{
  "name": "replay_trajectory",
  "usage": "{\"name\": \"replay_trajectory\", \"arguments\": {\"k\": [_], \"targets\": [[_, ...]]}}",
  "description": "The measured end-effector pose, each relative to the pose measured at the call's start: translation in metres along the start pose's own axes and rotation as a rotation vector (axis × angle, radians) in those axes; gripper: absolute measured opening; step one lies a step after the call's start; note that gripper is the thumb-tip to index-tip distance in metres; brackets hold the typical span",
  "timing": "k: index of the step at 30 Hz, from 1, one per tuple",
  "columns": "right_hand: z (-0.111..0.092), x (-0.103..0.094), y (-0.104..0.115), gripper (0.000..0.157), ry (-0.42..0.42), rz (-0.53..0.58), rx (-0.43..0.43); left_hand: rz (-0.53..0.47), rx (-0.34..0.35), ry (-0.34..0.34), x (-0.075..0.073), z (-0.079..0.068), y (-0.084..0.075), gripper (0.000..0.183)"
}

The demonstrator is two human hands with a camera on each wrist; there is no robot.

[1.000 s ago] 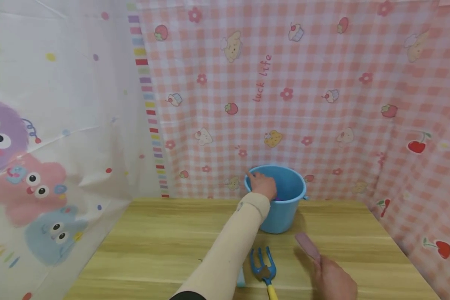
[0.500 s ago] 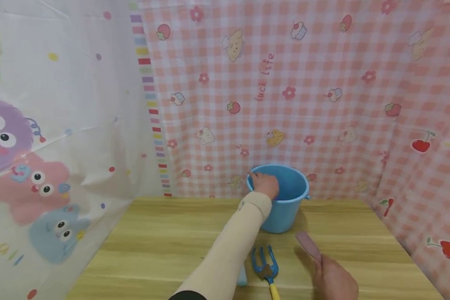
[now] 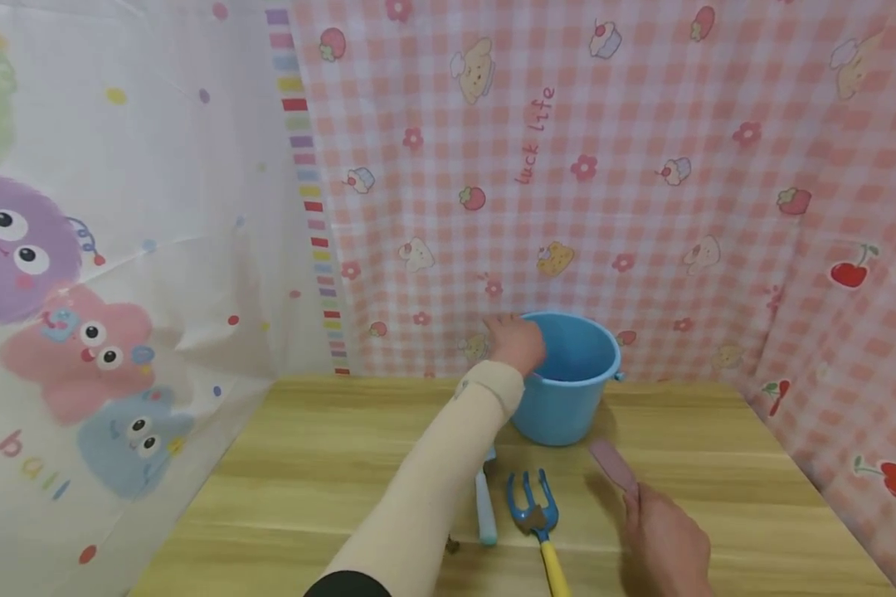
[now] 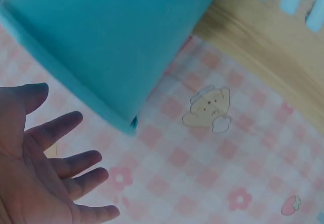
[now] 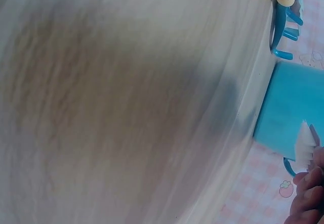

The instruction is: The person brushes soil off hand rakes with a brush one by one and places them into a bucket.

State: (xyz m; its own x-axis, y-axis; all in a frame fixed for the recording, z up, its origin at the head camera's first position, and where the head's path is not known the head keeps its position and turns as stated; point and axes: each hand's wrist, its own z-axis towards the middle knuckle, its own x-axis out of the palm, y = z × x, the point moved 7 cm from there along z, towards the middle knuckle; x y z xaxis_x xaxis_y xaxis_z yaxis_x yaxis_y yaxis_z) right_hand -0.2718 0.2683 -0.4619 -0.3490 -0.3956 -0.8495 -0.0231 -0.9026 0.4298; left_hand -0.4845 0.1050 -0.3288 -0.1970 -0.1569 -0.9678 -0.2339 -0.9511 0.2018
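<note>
My left hand (image 3: 515, 342) is at the left rim of a light blue bucket (image 3: 556, 414), overlapping it in the head view. In the left wrist view the left hand (image 4: 48, 171) has its fingers spread, holding nothing, just off the rim of the bucket (image 4: 116, 41). My right hand (image 3: 668, 535) grips a small brush (image 3: 614, 467) with a mauve back, low over the table at the right. The right wrist view shows white bristles on the brush (image 5: 305, 145), in front of the bucket (image 5: 288, 107).
A blue hand fork (image 3: 533, 506) with a yellow handle lies between the hands. Left of it lies a light blue tool (image 3: 485, 506), partly hidden by the left sleeve (image 3: 418, 489). A small brown bit (image 3: 453, 545) is on the wooden table (image 3: 328, 464). Checked cloth (image 3: 433, 215) hangs behind.
My left hand has come up and left out of the bucket to its rim, fingers spreading. The right hand keeps its grip on the brush. The head view has tilted slightly down.
</note>
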Motion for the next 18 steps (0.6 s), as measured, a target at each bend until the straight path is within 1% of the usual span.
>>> {"name": "replay_trajectory", "arguments": {"k": [3,5,9,13,15,18], "targets": [[0.000,0.000,0.002,0.021,-0.020,0.004,-0.011,0.008,0.008,-0.035,-0.007,-0.003,0.008,0.046],[0.000,0.001,0.002,0.022,-0.021,0.005,-0.016,0.018,0.001,-0.052,-0.013,-0.005,0.012,0.049],[0.000,0.003,0.002,0.022,0.010,0.001,-0.006,0.036,-0.018,-0.112,-0.019,-0.010,0.023,0.047],[0.002,0.005,0.002,0.023,0.048,-0.006,0.017,0.004,-0.035,-0.177,-0.017,-0.017,0.042,0.047],[0.004,0.005,0.003,0.024,0.039,-0.007,0.016,-0.028,-0.045,-0.193,-0.015,-0.020,0.052,0.047],[0.005,0.002,0.004,0.024,0.013,-0.008,0.015,-0.085,-0.053,-0.210,-0.008,-0.026,0.064,0.044]]}}
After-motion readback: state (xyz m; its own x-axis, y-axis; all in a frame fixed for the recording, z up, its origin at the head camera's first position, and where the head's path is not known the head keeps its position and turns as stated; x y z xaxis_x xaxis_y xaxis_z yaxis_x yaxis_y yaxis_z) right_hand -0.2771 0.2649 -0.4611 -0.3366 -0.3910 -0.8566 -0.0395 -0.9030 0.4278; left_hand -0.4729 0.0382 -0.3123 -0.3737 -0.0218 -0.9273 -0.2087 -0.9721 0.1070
